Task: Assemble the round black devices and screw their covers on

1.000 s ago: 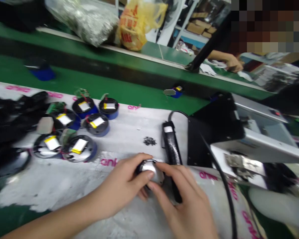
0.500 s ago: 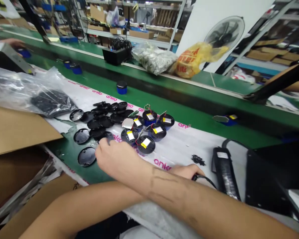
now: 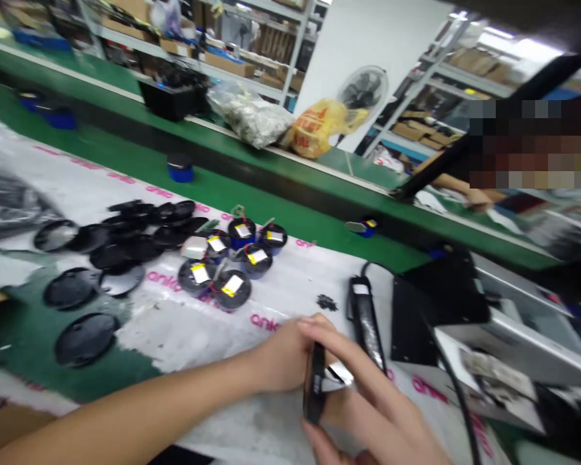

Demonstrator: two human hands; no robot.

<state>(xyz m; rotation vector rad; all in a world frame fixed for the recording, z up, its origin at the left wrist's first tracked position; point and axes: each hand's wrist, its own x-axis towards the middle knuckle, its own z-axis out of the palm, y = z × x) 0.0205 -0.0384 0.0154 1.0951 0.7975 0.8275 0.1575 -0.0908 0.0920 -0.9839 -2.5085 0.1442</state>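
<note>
My right hand (image 3: 372, 400) pinches a black round cover (image 3: 314, 387), seen nearly edge-on, between thumb and fingers. Against it, from the left, my left hand (image 3: 283, 355) is closed, its fingertips hidden behind the cover and the right fingers. A shiny white-silver piece (image 3: 339, 373) shows between the cover and my right hand; which hand bears it I cannot tell. Farther left are round blue-and-black housings (image 3: 232, 289) with white-and-yellow battery packs and wires. Beyond them lie several loose black covers (image 3: 84, 339), some flat, some heaped.
An electric screwdriver (image 3: 365, 316) lies to the right, beside a small pile of black screws (image 3: 326, 302). A black panel (image 3: 436, 290) stands farther right. A green conveyor belt (image 3: 290, 219) carries several blue housings. Another person's hand (image 3: 479, 197) is across the line.
My right hand has come from the loose covers at the left to my left hand, bringing a black cover. My arms are no longer crossed. The view has turned to the right.
</note>
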